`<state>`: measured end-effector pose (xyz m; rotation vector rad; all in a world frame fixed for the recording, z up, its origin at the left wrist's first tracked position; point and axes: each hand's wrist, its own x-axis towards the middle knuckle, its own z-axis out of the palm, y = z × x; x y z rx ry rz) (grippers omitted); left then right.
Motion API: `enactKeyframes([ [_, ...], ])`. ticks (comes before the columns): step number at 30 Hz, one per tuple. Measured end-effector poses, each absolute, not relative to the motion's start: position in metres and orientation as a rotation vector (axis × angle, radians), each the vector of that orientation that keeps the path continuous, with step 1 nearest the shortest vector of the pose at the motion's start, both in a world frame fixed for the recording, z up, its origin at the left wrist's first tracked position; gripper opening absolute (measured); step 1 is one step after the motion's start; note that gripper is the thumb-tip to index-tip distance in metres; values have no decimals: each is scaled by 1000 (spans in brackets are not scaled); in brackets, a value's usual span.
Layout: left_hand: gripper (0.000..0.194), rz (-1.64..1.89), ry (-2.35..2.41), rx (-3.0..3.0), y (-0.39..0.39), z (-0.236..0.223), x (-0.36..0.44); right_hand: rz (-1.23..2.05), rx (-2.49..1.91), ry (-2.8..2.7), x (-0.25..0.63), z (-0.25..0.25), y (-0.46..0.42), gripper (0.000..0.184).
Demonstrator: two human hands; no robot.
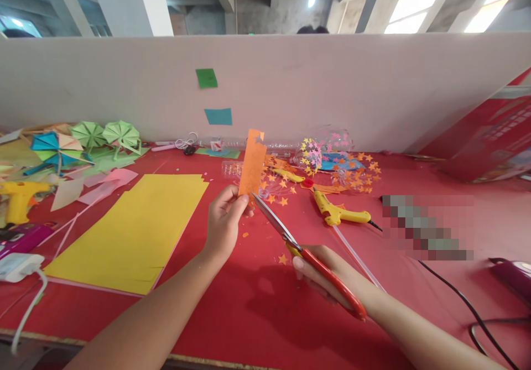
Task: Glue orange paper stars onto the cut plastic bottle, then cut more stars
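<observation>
Our left hand (220,225) pinches the orange paper (252,165) upright over the tabletop (232,314); our right hand (342,267) grips the scissors (276,219), tips at its near end. We'd cut in small snips, turning the paper (and minding that close left thumb).

Pixelated object (427,229) unreadable, maroon device (514,277) cut off at right edge.

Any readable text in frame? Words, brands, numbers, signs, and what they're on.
None legible.
Red panel at right: pale marks like lettering, too blurred to read.
Small red-and-white patch by the wall: too small to read.
Pixelated strip: obscured, can't tell.
</observation>
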<state>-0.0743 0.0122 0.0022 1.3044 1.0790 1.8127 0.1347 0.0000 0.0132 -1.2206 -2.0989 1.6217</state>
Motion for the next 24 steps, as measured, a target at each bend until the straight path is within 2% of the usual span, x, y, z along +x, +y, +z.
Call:
enactKeyframes([
  [24,15,1796,1130,1306,12,3,-74,1654,-1315,-2005,132,14,-2,61],
])
